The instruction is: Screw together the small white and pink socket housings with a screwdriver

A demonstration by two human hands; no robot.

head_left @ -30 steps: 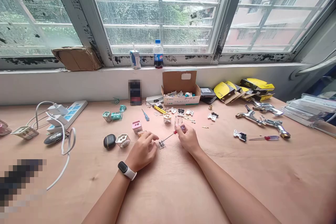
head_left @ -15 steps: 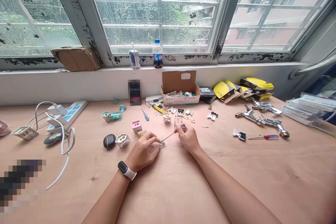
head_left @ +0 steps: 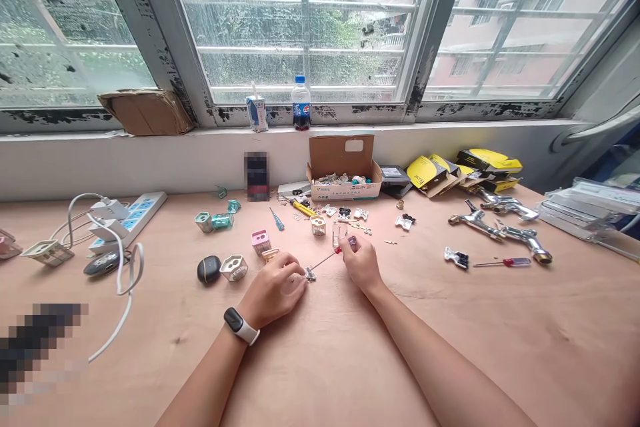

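My right hand (head_left: 361, 264) is closed round the red and purple handle of a screwdriver (head_left: 326, 259), whose shaft slants down to the left. Its tip meets a small clear and metal part (head_left: 311, 274) on the table. At that part's left side, the fingertips of my left hand (head_left: 280, 282) are closed and pinch its edge; a wristband sits on that wrist. Just beyond my right hand stands a clear plastic piece (head_left: 339, 234). A pink pencil sharpener (head_left: 260, 241) and a pale one (head_left: 233, 267) stand left of my left hand.
A cardboard box (head_left: 345, 191) of small parts stands at the back. Metal taps (head_left: 523, 238) and a second screwdriver (head_left: 503, 262) lie to the right, with a black and white clip piece (head_left: 456, 257) beside them. A power strip (head_left: 131, 219) with looping cables occupies the left.
My right hand has shifted slightly right and its grip on the screwdriver handle has changed. My left hand has barely moved.
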